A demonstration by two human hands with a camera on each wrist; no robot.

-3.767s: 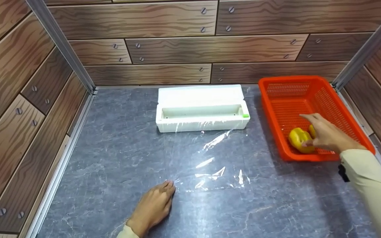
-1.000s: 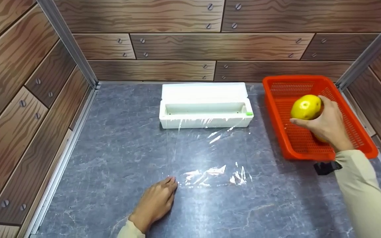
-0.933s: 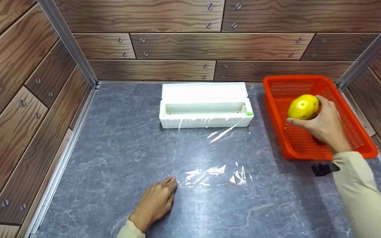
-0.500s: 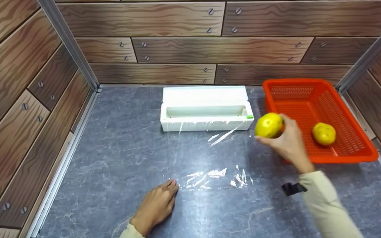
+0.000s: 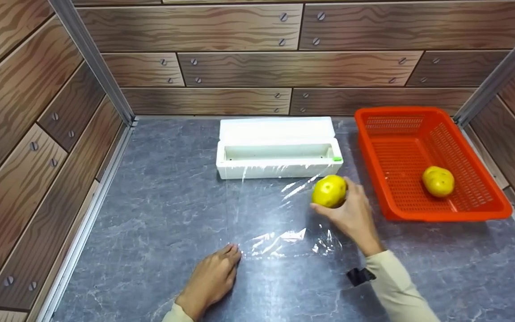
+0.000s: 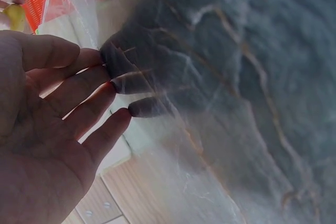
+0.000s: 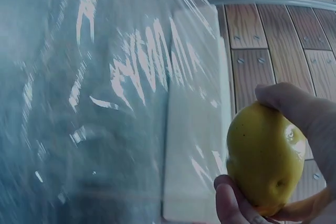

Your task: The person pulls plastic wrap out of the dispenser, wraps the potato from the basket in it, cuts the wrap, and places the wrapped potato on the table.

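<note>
My right hand point(image 5: 351, 217) grips a yellow potato point(image 5: 329, 191) between thumb and fingers, over the right part of a clear sheet of cling film point(image 5: 280, 214). In the right wrist view the potato point(image 7: 265, 158) shows small dimples and dark specks. The film stretches toward me from a white cling film dispenser point(image 5: 280, 170), whose lid is up. My left hand point(image 5: 210, 275) rests on the table with its fingertips at the film's near left corner. In the left wrist view those fingers point(image 6: 86, 108) are fairly straight and touch the surface.
A red-orange basket point(image 5: 376, 188) stands at the right with a second yellow potato point(image 5: 438, 181) in it. A green slider point(image 5: 337, 159) sits at the dispenser's right end. Wood-patterned walls point(image 5: 239, 69) enclose the grey marbled table point(image 5: 150, 201) at the back and sides.
My right hand has taken one potato out of the basket, lifted it over the rim and carried it left above the film. The left hand has stayed in place.
</note>
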